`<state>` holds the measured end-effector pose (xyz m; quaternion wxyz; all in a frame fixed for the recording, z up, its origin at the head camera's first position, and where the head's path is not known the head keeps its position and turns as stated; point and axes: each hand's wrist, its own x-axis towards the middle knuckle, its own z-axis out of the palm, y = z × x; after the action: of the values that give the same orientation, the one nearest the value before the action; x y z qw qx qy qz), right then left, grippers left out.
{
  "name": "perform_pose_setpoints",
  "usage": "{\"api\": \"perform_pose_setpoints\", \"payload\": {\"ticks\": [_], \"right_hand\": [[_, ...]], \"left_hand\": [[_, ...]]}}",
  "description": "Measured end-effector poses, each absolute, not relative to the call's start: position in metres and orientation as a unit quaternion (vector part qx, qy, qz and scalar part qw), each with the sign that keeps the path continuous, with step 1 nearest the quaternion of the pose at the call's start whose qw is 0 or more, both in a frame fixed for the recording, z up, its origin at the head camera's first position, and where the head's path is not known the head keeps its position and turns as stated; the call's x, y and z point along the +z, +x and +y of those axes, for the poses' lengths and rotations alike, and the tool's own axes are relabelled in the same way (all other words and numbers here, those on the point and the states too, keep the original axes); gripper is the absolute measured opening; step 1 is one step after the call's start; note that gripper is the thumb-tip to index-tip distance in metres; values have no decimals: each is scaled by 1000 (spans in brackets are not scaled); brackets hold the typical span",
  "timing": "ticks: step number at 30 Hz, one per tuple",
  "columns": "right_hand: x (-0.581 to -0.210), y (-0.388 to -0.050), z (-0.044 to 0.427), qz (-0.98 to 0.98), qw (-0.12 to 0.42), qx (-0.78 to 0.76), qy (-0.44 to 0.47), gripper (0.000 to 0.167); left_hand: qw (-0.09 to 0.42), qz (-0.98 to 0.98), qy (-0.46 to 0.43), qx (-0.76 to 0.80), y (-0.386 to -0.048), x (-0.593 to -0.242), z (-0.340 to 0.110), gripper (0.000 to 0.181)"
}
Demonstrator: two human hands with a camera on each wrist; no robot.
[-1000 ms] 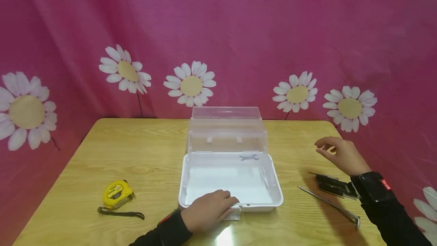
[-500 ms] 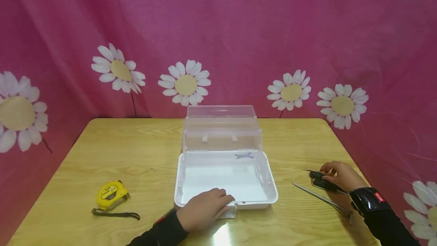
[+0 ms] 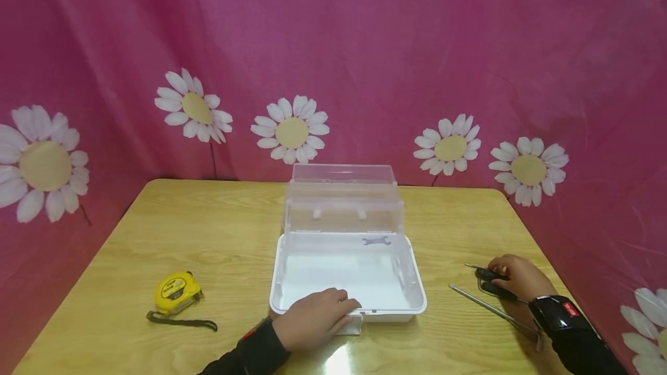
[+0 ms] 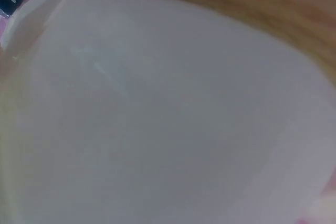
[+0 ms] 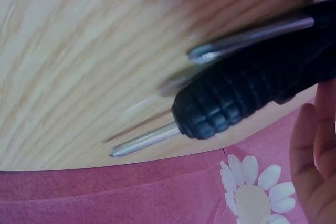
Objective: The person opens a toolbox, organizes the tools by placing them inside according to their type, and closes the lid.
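Note:
In the head view, an open-lidded white toolbox (image 3: 341,311) with a translucent lid (image 3: 344,213) stands mid-table. My left hand (image 3: 315,318) grips its front rim beside the latch (image 3: 351,326), fingers bent over the edge. The left wrist view is filled by the blurred white box wall (image 4: 173,108). On the right, my right hand (image 3: 523,278) pinches a black-handled screwdriver (image 3: 486,274) lying on the table; its thumb's contact is hidden. From the right wrist, the ribbed black handle (image 5: 226,98) shows close up, with fingers (image 5: 307,145) at its side and a metal rod (image 5: 252,38) alongside.
A long metal tool (image 3: 492,309) lies diagonally just left of my right wrist. At the left of the wooden table (image 3: 219,230) sits a yellow tape measure (image 3: 177,293) with a black strap (image 3: 182,322). A pink flowered cloth (image 3: 359,45) hangs behind.
The right hand has come down from above the table onto the black-handled screwdriver and now holds it there. The left hand has stayed on the box's front rim. The view shifts slightly.

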<state>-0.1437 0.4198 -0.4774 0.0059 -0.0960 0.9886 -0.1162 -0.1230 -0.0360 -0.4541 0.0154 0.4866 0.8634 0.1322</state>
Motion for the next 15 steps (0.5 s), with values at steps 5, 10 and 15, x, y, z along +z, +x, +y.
{"api": "perform_pose_setpoints", "payload": {"ticks": [5, 10, 15], "right_hand": [[-479, -146, 416, 988, -16, -101, -113, 22], [-474, -154, 411, 985, -26, -126, -120, 20], [-455, -160, 393, 977, -51, -161, -129, 19]], "left_hand": [[12, 870, 478, 123, -124, -452, -36, 20], [23, 873, 469, 129, -123, -452, -35, 21], [29, 875, 465, 130, -121, -452, -35, 23]]}}
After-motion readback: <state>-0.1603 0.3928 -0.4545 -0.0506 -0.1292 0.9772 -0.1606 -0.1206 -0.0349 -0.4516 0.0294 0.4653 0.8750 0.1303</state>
